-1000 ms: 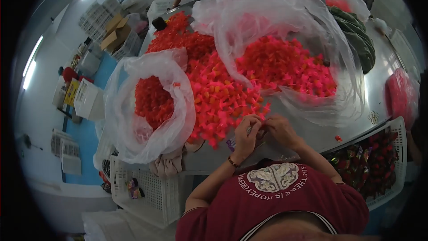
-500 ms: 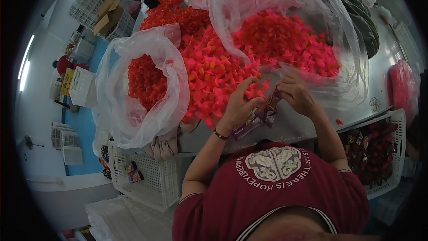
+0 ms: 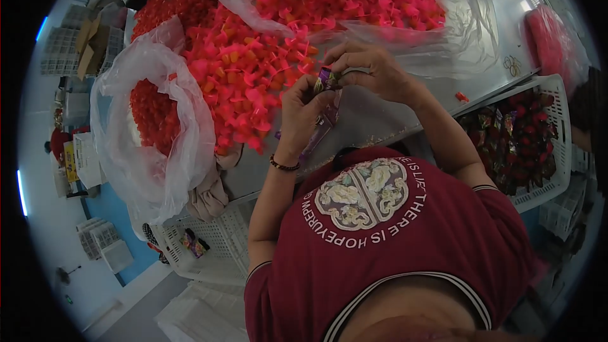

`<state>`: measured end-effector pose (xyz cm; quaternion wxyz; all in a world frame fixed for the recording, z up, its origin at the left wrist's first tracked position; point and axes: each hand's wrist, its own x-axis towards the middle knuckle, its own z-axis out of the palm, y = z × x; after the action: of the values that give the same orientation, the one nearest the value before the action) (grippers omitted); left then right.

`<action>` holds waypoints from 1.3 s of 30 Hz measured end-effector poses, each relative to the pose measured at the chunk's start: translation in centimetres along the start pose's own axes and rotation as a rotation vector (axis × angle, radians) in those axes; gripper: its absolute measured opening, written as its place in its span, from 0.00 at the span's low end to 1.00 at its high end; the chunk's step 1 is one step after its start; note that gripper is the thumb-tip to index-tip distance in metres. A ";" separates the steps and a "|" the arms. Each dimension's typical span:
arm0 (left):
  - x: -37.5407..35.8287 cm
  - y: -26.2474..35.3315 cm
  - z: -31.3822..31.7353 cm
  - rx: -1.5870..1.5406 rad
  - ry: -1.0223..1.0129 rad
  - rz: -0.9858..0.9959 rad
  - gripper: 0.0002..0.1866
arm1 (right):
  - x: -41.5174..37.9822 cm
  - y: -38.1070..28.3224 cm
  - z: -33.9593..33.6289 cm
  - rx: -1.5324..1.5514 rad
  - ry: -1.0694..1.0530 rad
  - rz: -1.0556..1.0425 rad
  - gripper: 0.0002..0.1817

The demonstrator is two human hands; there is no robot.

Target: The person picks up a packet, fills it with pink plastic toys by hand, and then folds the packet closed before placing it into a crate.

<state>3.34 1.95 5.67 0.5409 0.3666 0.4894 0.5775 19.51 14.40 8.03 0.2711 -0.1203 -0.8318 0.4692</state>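
Observation:
A small purple printed wrapper packet [image 3: 325,80] is upright between my hands, above the near part of the metal table. My left hand [image 3: 303,114] is closed around its lower part, thumb toward the right. My right hand [image 3: 373,71] has curled fingers and thumb at the packet's upper right side; the fingertips are partly hidden. Below and behind the left hand, more flat purple wrappers [image 3: 321,132] lie on the table. A large heap of bright pink and orange plastic pieces [image 3: 237,66] spreads just beyond my left hand.
A clear bag [image 3: 190,171] of red pieces [image 3: 154,114] stands left; another plastic bag [image 3: 468,41] covers pink pieces behind. A white crate [image 3: 557,145] of filled packets sits right, another crate [image 3: 209,256] lower left. One red piece [image 3: 462,96] and rubber bands [image 3: 512,65] lie right.
My left hand has closed on a packet that my right hand was holding alongside it. Both hands have come together, and the whole view has turned and shifted.

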 end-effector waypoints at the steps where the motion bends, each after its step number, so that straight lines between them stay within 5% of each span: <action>1: -0.1 0.0 0.4 -0.066 0.009 0.003 0.07 | 0.0 0.1 0.1 0.004 0.002 0.004 0.11; 5: -0.3 1.2 0.6 -0.394 0.013 -0.108 0.09 | 0.1 0.4 0.4 0.130 0.035 -0.026 0.10; 14: -0.1 -0.4 -0.3 -0.435 -0.068 -0.080 0.09 | -0.3 0.1 0.4 0.217 0.042 0.027 0.09; 24: -0.3 -0.4 0.1 -0.314 -0.098 -0.099 0.10 | -0.4 0.4 1.3 0.019 0.222 -0.095 0.09; 39: 0.3 -1.6 1.3 -0.066 0.043 -0.003 0.11 | -0.6 1.4 2.0 0.178 0.374 -0.020 0.08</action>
<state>4.94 2.38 4.42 0.5428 0.3353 0.4824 0.6002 18.81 13.46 5.81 0.4350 -0.1723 -0.7234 0.5078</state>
